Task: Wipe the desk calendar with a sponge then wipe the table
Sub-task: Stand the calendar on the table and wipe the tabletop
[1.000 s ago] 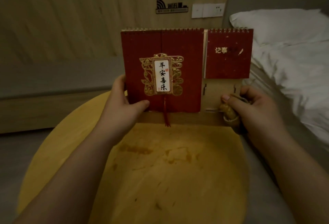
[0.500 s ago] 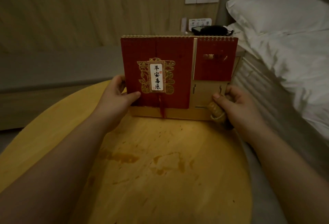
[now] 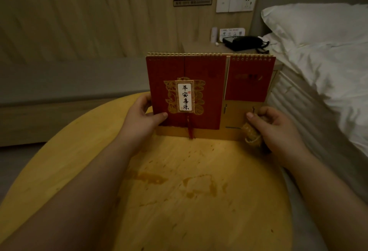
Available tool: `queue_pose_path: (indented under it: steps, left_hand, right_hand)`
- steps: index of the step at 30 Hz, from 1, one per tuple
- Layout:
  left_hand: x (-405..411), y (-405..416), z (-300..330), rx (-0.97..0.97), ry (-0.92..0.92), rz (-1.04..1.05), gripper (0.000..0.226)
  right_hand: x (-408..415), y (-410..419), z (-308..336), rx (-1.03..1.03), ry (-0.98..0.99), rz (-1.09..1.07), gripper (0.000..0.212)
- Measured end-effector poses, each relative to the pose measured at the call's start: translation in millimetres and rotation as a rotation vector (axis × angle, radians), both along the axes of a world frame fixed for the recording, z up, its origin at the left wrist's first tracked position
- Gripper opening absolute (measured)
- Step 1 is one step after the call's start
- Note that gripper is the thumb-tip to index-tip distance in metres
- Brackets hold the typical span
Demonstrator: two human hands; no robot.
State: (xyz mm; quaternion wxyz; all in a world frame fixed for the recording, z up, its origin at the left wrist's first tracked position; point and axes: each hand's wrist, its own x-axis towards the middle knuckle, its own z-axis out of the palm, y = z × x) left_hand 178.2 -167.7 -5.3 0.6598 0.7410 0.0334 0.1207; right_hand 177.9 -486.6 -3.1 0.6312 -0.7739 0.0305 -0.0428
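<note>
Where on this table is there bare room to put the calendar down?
The table is bare left of the left hand, out to its rim, and across the stained near middle between both forearms. The far right is crowded: calendar, right hand and sponge.

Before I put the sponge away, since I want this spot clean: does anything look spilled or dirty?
Yes. The round table has brownish stains and small specks in front of the upright desk calendar. The calendar itself looks intact.

Desk calendar (image 3: 189, 91) upright on table (image 3: 79, 151) (far edge), bed (image 3: 328, 71) right
</note>
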Motion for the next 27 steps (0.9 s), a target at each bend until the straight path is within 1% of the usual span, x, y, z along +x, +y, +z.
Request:
queue_pose_path:
  steps: [1,4,6,7,8,10,11,12,14,16,17,19,20,22,24,25,27]
  left_hand:
    - [-0.7,-0.1,0.3,-0.002,-0.005,0.008,0.05]
    - [-5.9,-1.4,3.1,-0.016,0.026,0.037,0.055]
    - [-12.7,-2.6,6.5,-0.034,0.056,0.108,0.064]
    - [-18.3,-4.2,9.2,-0.024,0.063,0.177,0.064]
    - [-26.4,-8.3,12.9,0.005,0.062,0.27,0.061]
    - [-53.1,-24.5,20.7,0.069,0.025,0.43,0.045]
    - [-69.7,-36.3,24.2,0.084,-0.008,0.427,0.035]
    - [-86.3,-50.9,26.3,0.112,-0.028,0.357,0.026]
    - [-122.1,-84.5,26.7,0.197,0.0,0.119,0.021]
    - [-145.2,-113.0,20.7,0.219,0.053,-0.042,0.025]
    - [-152.3,-122.4,17.5,0.212,0.063,-0.071,0.029]
    - [-160.8,-131.3,14.1,0.173,0.089,-0.067,0.039]
    - [-162.2,-131.1,13.8,0.141,0.104,-0.047,0.042]
    - [-162.4,-127.5,12.9,0.107,0.118,-0.005,0.047]
    - [-161.8,-125.5,10.9,0.106,0.108,0.017,0.045]
    - [-161.7,-125.0,11.3,0.097,0.103,0.02,0.041]
    - [-161.2,-124.8,12.8,0.038,0.115,0.02,0.037]
  right_hand:
    - [-3.5,0.1,1.9,-0.007,0.019,-0.005,0.014]
    - [-21.7,-4.7,2.8,-0.086,0.106,-0.07,0.032]
    - [-40.2,-9.5,3.6,-0.07,0.158,-0.128,0.036]
    - [-48.5,-10.8,4.4,-0.046,0.181,-0.151,0.037]
    - [-56.3,-10.1,6.6,-0.009,0.2,-0.161,0.037]
    - [-67.8,-2.9,12.2,0.079,0.242,-0.126,0.037]
    - [-72.6,3.3,15.0,0.122,0.27,-0.097,0.035]
    - [-76.4,10.5,17.5,0.178,0.299,-0.067,0.033]
    - [-86.0,26.2,19.8,0.326,0.35,-0.047,0.027]
    - [-94.1,40.4,20.6,0.461,0.395,-0.043,0.027]
    - [-98.8,45.7,21.1,0.532,0.41,-0.03,0.029]
    - [-107.0,52.3,22.8,0.644,0.414,0.011,0.034]
    - [-109.8,52.3,23.7,0.66,0.403,0.037,0.033]
    - [-113.2,50.1,25.5,0.622,0.359,0.109,0.027]
    - [-116.1,46.0,25.9,0.561,0.312,0.171,0.021]
    - [-117.5,44.6,25.9,0.527,0.296,0.184,0.022]
    - [-120.8,42.9,25.9,0.484,0.278,0.194,0.033]
